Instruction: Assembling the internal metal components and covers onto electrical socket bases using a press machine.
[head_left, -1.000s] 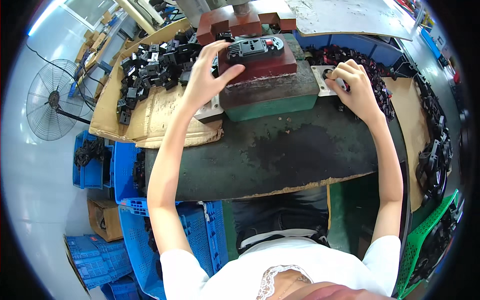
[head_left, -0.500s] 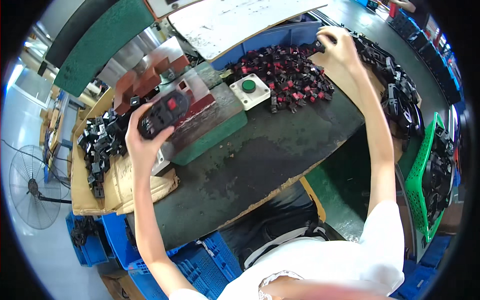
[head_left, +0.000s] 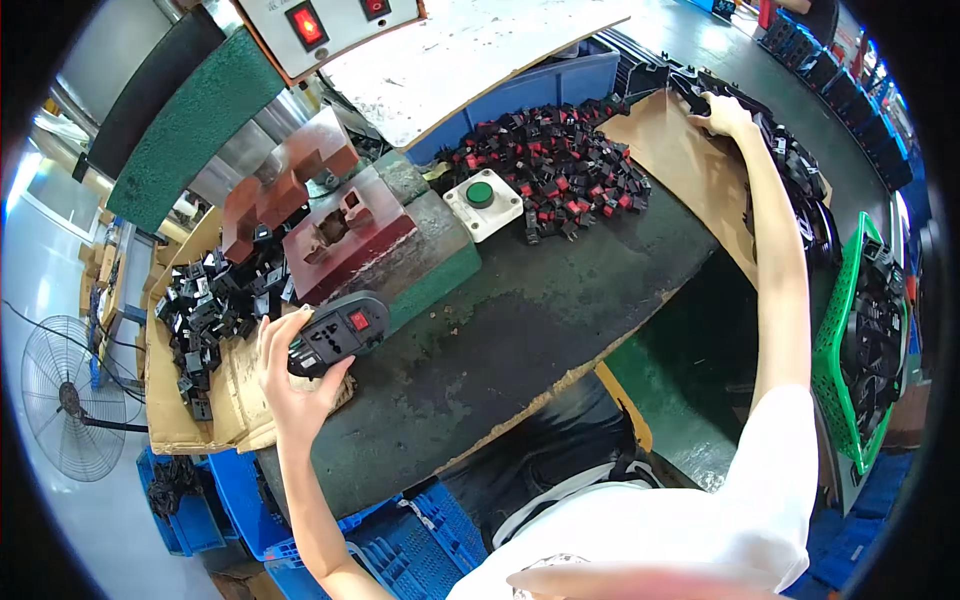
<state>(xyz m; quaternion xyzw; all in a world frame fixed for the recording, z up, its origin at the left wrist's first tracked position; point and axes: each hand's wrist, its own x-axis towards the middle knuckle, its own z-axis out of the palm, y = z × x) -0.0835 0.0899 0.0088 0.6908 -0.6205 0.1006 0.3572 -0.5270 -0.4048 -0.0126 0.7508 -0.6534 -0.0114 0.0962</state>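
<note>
My left hand (head_left: 292,385) is closed round the lower end of a black power socket (head_left: 337,330), thumb on one side and fingers on the other. A red rocker switch and socket slots show on its upward face. It is held in front of the press's fixture block (head_left: 345,235), whose cut-out holds no socket. At the far right, my right hand (head_left: 728,116) reaches to a row of black plastic housings (head_left: 790,165), its fingers curled on the edge of one. The fingertips are partly hidden among the dark parts.
A heap of black-and-red rocker switches (head_left: 560,165) lies beside a green push button (head_left: 480,194) on a white plate. Small black parts fill a cardboard box (head_left: 185,425) at left. A green basket (head_left: 838,375) stands at right. The press head (head_left: 205,110) overhangs the fixture.
My left hand has drawn the socket off the fixture, toward me, and turned its face up. My right hand has moved right and nearer, from beyond the switch heap to the black housings.
</note>
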